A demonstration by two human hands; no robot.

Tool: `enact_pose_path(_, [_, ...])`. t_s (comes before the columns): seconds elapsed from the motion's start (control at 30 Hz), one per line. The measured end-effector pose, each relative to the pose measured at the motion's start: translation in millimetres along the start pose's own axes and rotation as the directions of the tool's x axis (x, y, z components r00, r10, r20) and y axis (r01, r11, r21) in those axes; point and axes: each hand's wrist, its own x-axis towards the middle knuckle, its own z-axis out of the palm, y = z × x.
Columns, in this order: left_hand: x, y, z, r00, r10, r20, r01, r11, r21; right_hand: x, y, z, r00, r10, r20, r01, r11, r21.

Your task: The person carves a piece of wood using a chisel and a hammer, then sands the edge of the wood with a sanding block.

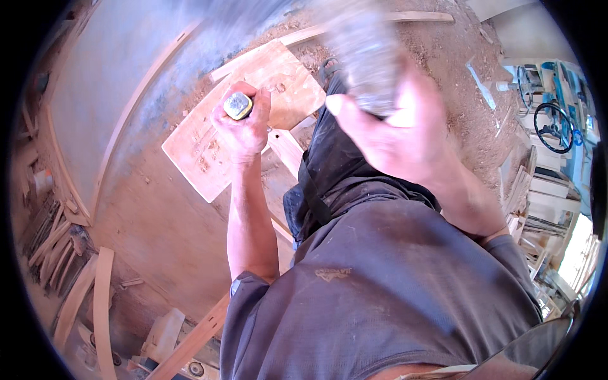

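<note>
Nearest is the grey shirt [392,272] on the person's own body, with black pants [348,158] just past it. Up in front of the pants is the right hand [408,136], and it holds a big grey block [367,57]. The hand is bent around the low end of the block, with the thumb on the left side. It opens only as wide as the block. The block is blurry, and the other fingers are too hard to see, so I cannot tell how they sit.

The left hand [247,130] makes a fist around a tool [238,106]. Its fingers curl in tight, and the thumb lies along the right side. Only the top of the tool pokes out, grey with a yellow edge, and it points up. This fist is over the flat board [209,152], left of the block and well apart from it. I cannot see the low end of the tool.

Small chips [206,164] lie on the board. Far to the right is a black wheel [553,128], and sticks [54,247] lie in a pile at the left
</note>
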Motion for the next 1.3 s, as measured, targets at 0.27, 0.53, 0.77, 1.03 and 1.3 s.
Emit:
enact_pose_path(0.27, [3,-26,-27,0.949,-0.215,-0.232,0.144,0.946,-0.291,-12,50,11,0.972,0.096,0.214,-0.017,0.939,-0.345])
enact_pose_path(0.53, [17,25,-60,0.933,0.016,-0.36,-0.193,0.866,-0.461,-51,109,21,0.828,0.519,0.21,-0.485,0.852,-0.195])
enact_pose_path(0.77, [5,5,-47,0.996,0.01,-0.087,-0.042,0.927,-0.372,-46,128,22,0.851,0.481,0.21,-0.457,0.876,-0.151])
enact_pose_path(1.03, [13,22,-51,0.969,0.151,-0.196,-0.217,0.899,-0.38,-38,131,12,0.834,0.52,0.184,-0.521,0.852,-0.046])
enact_pose_path(1.3, [-6,-4,-40,0.991,0.045,-0.124,-0.087,0.929,-0.361,-40,126,12,0.851,0.496,0.17,-0.493,0.868,-0.062])
